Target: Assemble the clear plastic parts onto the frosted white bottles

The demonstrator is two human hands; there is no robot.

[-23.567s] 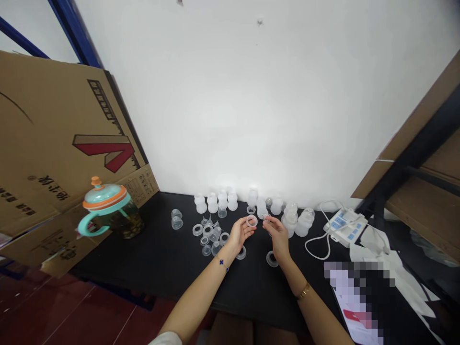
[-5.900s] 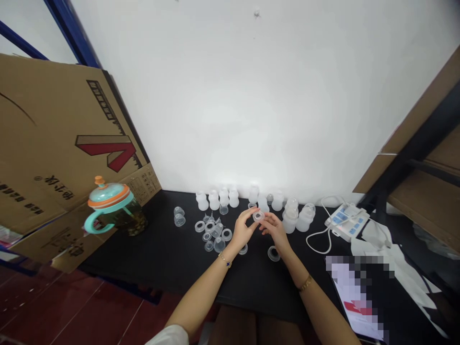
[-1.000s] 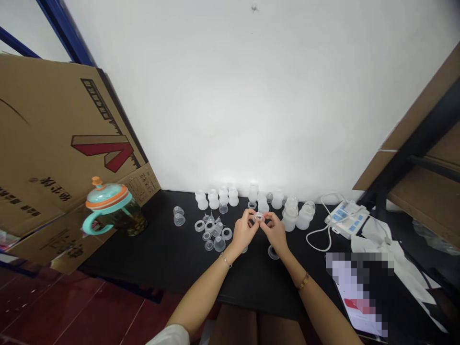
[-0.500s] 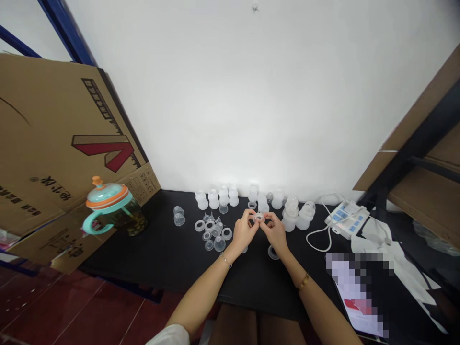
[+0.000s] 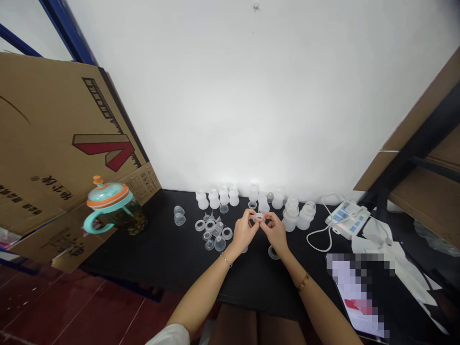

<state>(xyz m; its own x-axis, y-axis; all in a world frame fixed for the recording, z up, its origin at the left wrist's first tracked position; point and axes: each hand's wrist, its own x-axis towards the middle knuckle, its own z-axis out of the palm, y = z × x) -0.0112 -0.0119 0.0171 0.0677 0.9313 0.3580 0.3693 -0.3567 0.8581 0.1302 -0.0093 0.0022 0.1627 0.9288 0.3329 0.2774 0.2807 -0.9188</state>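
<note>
Between my two hands is a whitish bottle collar ring [image 5: 259, 217], pinched from both sides above the black table. My left hand [image 5: 245, 230] is closed on its left edge and my right hand [image 5: 273, 231] on its right edge. Whether a nipple sits inside the ring is too small to tell. To the left of my left hand lie loose collar rings [image 5: 227, 233] and clear bottle nipples [image 5: 219, 243]. Just behind the hands stands a white baby bottle [image 5: 263, 203]. A clear round part [image 5: 273, 252] is partly hidden by my right wrist.
White bottles [image 5: 224, 195] line the wall, with capped ones [image 5: 290, 214] at right. Two clear caps [image 5: 179, 218] lie left. A teal-lidded jug [image 5: 115, 208] stands by a cardboard box [image 5: 64, 143]. A power strip [image 5: 347, 219] with its cable and a tablet-like screen [image 5: 355, 297] are at right.
Both hands keep the same pinch on the collar ring, with hardly any movement. The whole view has shifted very slightly.
</note>
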